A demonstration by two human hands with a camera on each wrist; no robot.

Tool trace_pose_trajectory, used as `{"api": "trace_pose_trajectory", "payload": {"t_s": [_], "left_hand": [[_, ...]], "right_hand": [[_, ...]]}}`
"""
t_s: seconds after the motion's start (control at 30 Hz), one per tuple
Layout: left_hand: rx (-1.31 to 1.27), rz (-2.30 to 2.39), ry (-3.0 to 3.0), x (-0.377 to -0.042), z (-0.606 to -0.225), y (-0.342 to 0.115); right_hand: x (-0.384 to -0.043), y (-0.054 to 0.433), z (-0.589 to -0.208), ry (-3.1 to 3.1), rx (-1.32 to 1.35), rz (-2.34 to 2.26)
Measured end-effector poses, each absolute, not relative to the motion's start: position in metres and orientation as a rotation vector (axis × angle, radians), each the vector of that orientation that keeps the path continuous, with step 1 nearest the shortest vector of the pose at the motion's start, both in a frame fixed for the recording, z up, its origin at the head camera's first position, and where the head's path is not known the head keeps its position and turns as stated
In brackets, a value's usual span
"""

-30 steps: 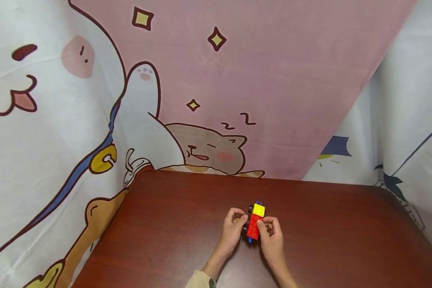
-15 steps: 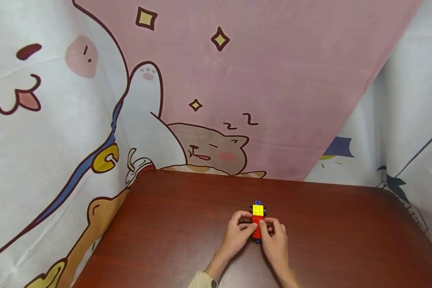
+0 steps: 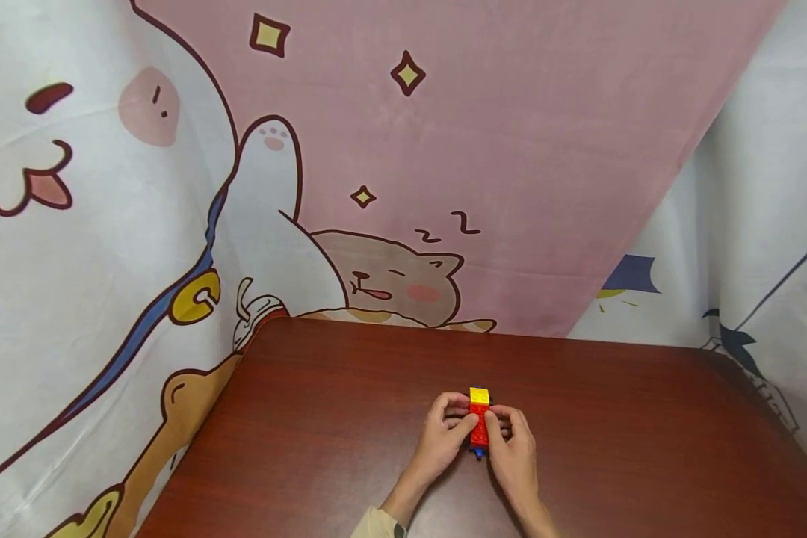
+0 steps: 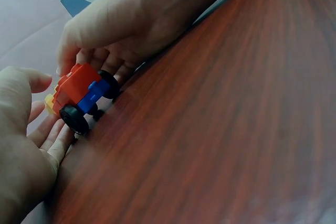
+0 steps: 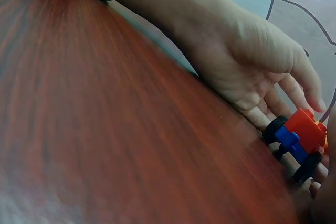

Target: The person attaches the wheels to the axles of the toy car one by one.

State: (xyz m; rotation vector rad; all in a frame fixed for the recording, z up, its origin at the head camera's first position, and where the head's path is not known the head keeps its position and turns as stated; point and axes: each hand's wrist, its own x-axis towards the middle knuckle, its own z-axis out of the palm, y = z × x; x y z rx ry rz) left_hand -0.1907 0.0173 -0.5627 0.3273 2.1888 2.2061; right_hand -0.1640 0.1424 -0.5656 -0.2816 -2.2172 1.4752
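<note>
A toy car built of bricks (image 3: 480, 426) sits between both hands on the table, its yellow end facing away from the person. Its body is red, with blue parts below and black wheels. The left hand (image 3: 437, 441) holds it from the left side, thumb at the red body's edge. From the other side the right hand (image 3: 514, 450) grips it, thumb on the red top. In the left wrist view, the car's blue end piece (image 4: 93, 96) and black wheel (image 4: 74, 119) show close over the tabletop. The right wrist view shows the red end (image 5: 307, 128), partly covered at the frame's edge.
The reddish-brown wooden table (image 3: 612, 441) stretches out around the hands. A cloth (image 3: 545, 149) printed with cartoon cats hangs behind it and on the left, and a pale curtain (image 3: 773, 187) hangs on the right.
The car has turned from a slant to straight, then tipped so its far blue piece is hidden and the near one shows more. The left hand has closed in on its side.
</note>
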Motion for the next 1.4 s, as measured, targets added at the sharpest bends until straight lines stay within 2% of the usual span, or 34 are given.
{"api": "trace_pose_trajectory", "payload": {"t_s": [0.13, 0.3, 0.53, 1.17, 1.4], "left_hand": [[0.335, 2.192, 2.212, -0.188, -0.559, 0.018], [0.407, 2.204, 2.215, -0.18, -0.536, 0.014], [0.376, 2.177, 2.2, -0.189, -0.564, 0.018], [0.34, 2.119, 2.235, -0.186, -0.569, 0.021], [0.278, 2.214, 2.183, -0.185, -0.574, 0.024]], "right_hand": [[-0.163, 0.143, -0.566, -2.243, -0.295, 1.482], [-0.164, 0.144, -0.565, -2.256, -0.305, 1.491], [-0.16, 0.145, -0.566, -2.232, -0.32, 1.5], [-0.157, 0.144, -0.578, -2.204, -0.323, 1.473], [-0.155, 0.146, -0.579, -1.982, -0.331, 1.665]]}}
